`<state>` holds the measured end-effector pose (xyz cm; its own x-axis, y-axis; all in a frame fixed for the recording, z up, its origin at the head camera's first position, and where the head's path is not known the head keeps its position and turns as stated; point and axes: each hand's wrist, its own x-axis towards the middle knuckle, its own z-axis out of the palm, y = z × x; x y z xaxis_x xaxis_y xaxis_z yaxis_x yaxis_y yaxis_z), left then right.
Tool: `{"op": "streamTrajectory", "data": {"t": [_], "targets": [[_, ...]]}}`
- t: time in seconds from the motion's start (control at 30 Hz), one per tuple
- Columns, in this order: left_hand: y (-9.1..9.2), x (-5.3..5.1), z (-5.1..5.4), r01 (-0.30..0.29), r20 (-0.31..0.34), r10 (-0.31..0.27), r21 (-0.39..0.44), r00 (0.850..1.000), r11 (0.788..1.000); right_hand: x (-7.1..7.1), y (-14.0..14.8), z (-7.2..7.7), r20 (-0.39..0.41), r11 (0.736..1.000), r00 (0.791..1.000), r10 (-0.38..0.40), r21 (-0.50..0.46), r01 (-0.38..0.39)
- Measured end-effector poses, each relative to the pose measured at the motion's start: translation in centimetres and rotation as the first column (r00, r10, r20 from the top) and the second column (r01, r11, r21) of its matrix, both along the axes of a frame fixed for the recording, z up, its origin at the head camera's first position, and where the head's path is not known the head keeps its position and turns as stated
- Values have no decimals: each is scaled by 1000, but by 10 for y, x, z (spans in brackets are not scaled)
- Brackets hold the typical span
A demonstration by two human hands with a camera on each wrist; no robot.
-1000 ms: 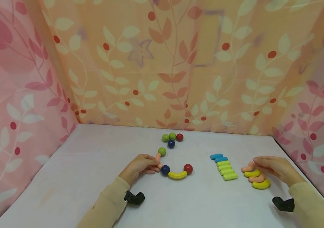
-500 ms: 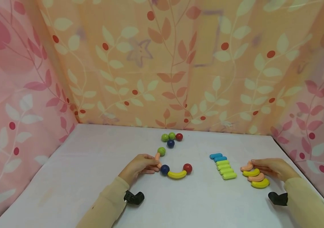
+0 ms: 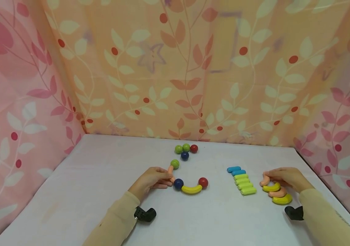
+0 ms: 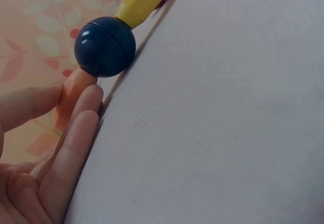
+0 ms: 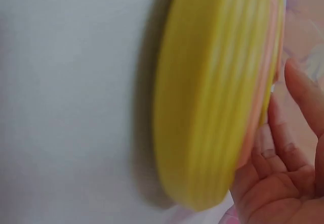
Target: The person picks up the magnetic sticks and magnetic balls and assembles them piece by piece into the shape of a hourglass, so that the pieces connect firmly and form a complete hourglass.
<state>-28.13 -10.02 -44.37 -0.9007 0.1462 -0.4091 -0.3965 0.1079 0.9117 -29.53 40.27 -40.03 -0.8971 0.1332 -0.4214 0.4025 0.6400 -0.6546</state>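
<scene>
A leafy curtain backs the white surface, whose far edge I take as twelve o'clock and whose middle as the hub. The left hand, just off the hub toward nine, grasps a peach curve between thumb and fingers. The right hand, well out at three, has its fingertips at another peach piece, the far curve; whether they pinch or only touch it, I cannot tell. That piece sits at the eleven o'clock end of three stacked curves. At the hub, a yellow curve bridges two balls. Six sticks, blue and green, lie side by side toward three. Smallest come the balls: the blue ball touches the grasped piece, the green ball is at its twelve o'clock end, the red ball ends the chain, and four more balls cluster at twelve. The step in hand looks like steadying the chain while picking up another piece; the next move seems to call for a sure pinch, clear of the yellow neighbour.
</scene>
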Motion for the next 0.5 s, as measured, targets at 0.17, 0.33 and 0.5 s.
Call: {"op": "streamTrajectory", "data": {"t": [0.17,0.33,0.5], "targets": [[1,1,1,1,3,-1,-6,1000,1000,-2,-11,4,17,999,999,-42,25,41],[1,2,1,12,-5,-12,-2,1000,1000,-4,-21,7,33,990,991,-133,50,131],[1,2,0,11,-10,-11,-3,1000,1000,0,-28,21,-19,997,997,-79,-21,79]]}}
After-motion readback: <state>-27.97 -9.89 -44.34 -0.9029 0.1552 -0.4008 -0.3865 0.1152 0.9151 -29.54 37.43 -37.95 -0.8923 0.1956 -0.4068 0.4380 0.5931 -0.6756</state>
